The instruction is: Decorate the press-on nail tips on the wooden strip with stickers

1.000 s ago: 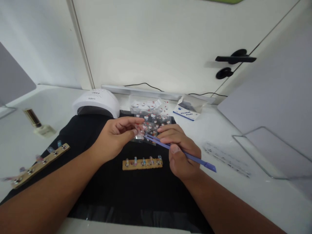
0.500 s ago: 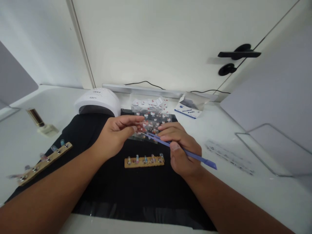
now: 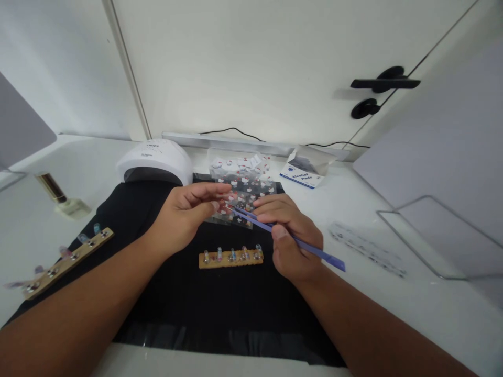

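My right hand [image 3: 296, 235] grips purple tweezers [image 3: 296, 242], pen-like, with their thin tips pointing left. Close to those tips, my left hand [image 3: 190, 212] has its thumb and fingers closed around the edge of a small clear sheet with red print [image 3: 231, 198]; its outline is hard to make out. Behind and beneath both hands lies a clear sticker sheet [image 3: 257, 187] printed with white cat figures and red spots. Nearer to me, a wooden strip [image 3: 231, 260] carries several small decorated nail tips standing on metal studs.
A white nail lamp [image 3: 155, 159] stands back left on the black cloth [image 3: 220, 314]. At left are a gold-capped polish bottle [image 3: 65, 199] and a second nail-tip strip [image 3: 70, 262]. An alcohol pad box [image 3: 302, 170] stands back right, and a clear strip [image 3: 367, 248] lies at right.
The whole view has shifted slightly, so things sit a little further left and up. Both hands keep nearly the same pose, with the tweezer tips still by the left fingertips.
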Available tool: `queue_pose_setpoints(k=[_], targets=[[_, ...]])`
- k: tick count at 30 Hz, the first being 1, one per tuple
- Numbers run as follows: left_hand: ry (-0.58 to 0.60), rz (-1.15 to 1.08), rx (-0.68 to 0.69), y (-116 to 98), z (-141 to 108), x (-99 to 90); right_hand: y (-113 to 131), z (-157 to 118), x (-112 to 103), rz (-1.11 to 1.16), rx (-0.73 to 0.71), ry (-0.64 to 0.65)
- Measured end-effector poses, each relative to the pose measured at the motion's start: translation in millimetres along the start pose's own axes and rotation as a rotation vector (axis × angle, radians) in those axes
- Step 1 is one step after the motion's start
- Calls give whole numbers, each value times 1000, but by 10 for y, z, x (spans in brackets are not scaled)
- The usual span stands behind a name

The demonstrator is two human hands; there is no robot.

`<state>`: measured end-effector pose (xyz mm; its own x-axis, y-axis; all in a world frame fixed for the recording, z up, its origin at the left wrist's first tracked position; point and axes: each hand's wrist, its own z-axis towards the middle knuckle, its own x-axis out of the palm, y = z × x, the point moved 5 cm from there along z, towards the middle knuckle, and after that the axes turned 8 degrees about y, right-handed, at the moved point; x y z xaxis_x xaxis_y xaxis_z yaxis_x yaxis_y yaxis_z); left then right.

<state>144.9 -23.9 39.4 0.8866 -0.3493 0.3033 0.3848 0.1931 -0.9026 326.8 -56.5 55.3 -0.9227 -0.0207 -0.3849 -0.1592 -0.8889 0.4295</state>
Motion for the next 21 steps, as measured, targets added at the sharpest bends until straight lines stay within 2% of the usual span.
queue_pose_setpoints(k=[11,21], targets=[[-22,21,-16,3,-3,-18,-10,-9,-1,-1,20,45],[-15,13,-13,4,-1,-34,-8,1,11,19,0,25]])
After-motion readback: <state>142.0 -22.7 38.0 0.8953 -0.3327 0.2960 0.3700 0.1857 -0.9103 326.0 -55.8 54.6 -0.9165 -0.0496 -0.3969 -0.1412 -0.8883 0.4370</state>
